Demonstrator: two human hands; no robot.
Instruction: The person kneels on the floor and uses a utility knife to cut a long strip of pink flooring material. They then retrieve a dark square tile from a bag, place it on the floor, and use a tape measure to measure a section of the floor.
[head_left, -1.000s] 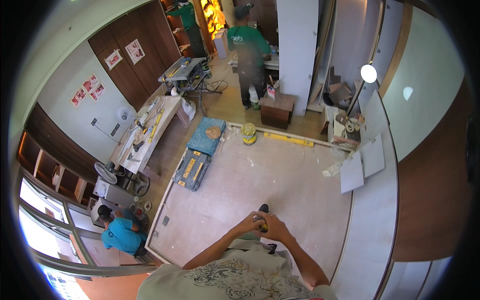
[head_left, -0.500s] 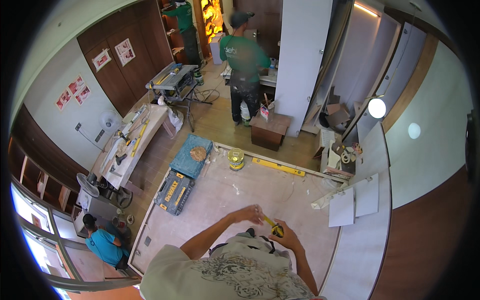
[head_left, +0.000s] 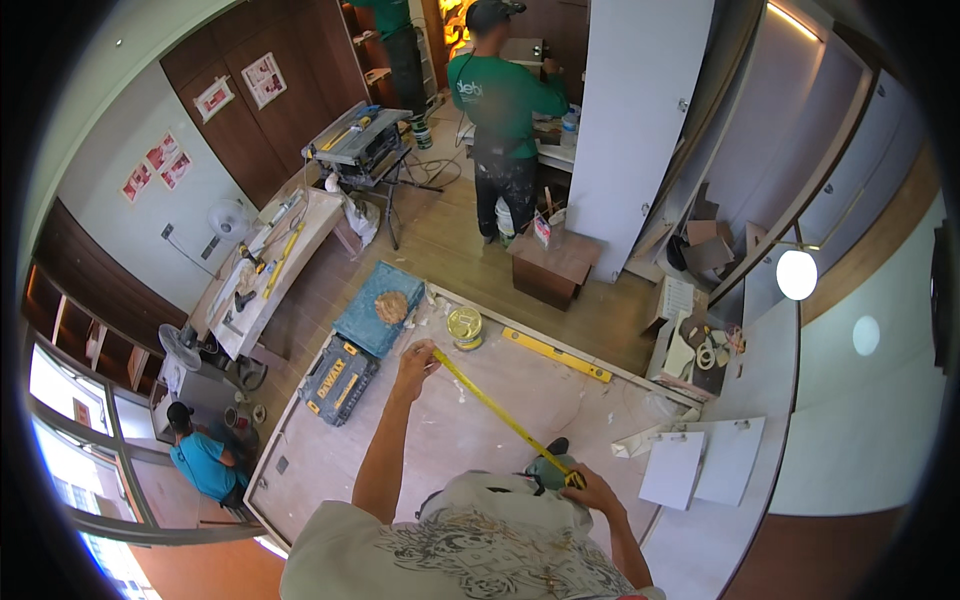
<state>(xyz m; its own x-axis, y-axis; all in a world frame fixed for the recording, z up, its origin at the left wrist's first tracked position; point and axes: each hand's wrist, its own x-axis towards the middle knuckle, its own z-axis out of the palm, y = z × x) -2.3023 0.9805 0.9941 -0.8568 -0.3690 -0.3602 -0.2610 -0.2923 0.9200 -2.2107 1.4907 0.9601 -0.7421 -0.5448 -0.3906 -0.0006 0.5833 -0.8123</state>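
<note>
A yellow tape measure (head_left: 574,479) is gripped in my right hand (head_left: 595,490), close to my body at the lower right. From it the yellow blade (head_left: 497,408) runs out straight, up and to the left. My left hand (head_left: 416,364), arm stretched forward, pinches the free end of that blade. Just right of the left hand stands a yellow tin (head_left: 465,328). The blade hangs over a pale, dusty platform (head_left: 400,450); whether it touches the surface I cannot tell.
A tool case (head_left: 340,380) and a teal box (head_left: 378,310) lie at the platform's left edge. A spirit level (head_left: 557,355) rests by its far edge. Two white panels (head_left: 672,468) lean at right. People in green (head_left: 505,100) and blue (head_left: 205,465) work nearby.
My left hand has moved forward and left, drawing out a long stretch of blade. My right hand has shifted slightly down and right with the tape measure. The view has tilted a little.
</note>
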